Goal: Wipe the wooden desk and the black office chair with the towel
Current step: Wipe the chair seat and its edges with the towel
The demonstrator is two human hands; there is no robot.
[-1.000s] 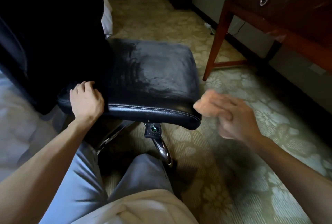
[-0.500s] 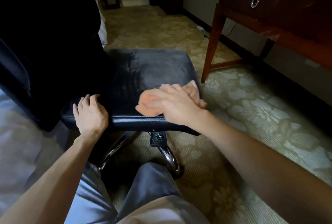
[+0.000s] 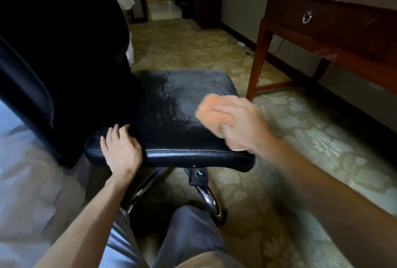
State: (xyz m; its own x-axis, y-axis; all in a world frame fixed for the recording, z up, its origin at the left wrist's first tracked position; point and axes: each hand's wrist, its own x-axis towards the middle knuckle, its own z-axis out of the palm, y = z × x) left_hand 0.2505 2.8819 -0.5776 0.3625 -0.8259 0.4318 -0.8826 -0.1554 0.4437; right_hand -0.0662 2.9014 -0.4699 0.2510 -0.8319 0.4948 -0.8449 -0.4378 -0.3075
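Far left, the chair's tall black back (image 3: 53, 52) stands upright and turned a little away from me, so the seat (image 3: 171, 100) is open to my reach. My left hand (image 3: 122, 151) lies on the seat's near left corner. The palm is over the rolled front edge, and the fingers are fairly straight and spread flat on the leather with nothing in them. I judge it is there to brace the chair, since it sits on a swivel base (image 3: 209, 199) and would turn or roll under a sideways rub.

The middle of the seat shows dull streaks and the near right part looks smoother, which I read as the wiped patch, though the light is poor.

Over the seat's right front is my right hand (image 3: 240, 125). Its fingers are curled around the orange towel (image 3: 211, 113), which is bunched into a pad that sticks out past my knuckles toward the seat's centre. The hand is blurred, so I cannot tell whether the towel is pressed to the leather or just above it. Bunching it gives me a firm pad to push with.

To the right, well apart from the chair, the wooden counter (image 3: 322, 22) stands against the wall on the patterned carpet (image 3: 300, 138). I would guess the chair was pulled out from it for room.
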